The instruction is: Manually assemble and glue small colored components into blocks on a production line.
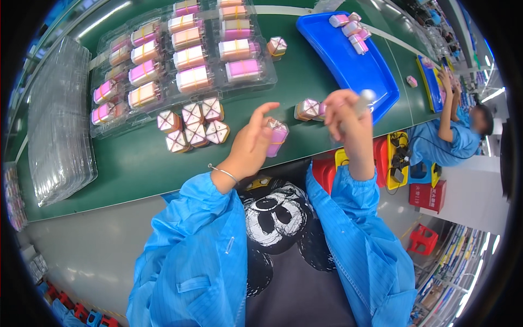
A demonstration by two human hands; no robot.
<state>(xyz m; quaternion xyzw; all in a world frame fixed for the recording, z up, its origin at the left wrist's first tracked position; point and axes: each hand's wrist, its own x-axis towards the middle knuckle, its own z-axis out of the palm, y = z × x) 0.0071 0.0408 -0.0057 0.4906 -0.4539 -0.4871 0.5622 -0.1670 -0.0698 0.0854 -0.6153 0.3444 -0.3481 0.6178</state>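
My left hand (247,143) is closed round the side of a pink pack (277,138) at the table's near edge, with the index finger stretched out above it. The pack has a pale end face and a yellow band. To its right, my right hand (346,115) grips a slim tool with a rounded whitish tip (366,97); motion blurs it, and its exact kind cannot be made out. Between the hands stand similar packs (309,108), partly hidden behind the right fingers. Several packs (192,126) with white, dark-crossed ends stand grouped left of my left hand.
Clear plastic trays (218,90) hold rows of banded pink and white packs at the far left. Stacked empty trays (60,122) lie beyond them. A single pack (277,47) stands beside the trays. A blue bin (359,71) holds more packs. A co-worker (444,136) works at the right.
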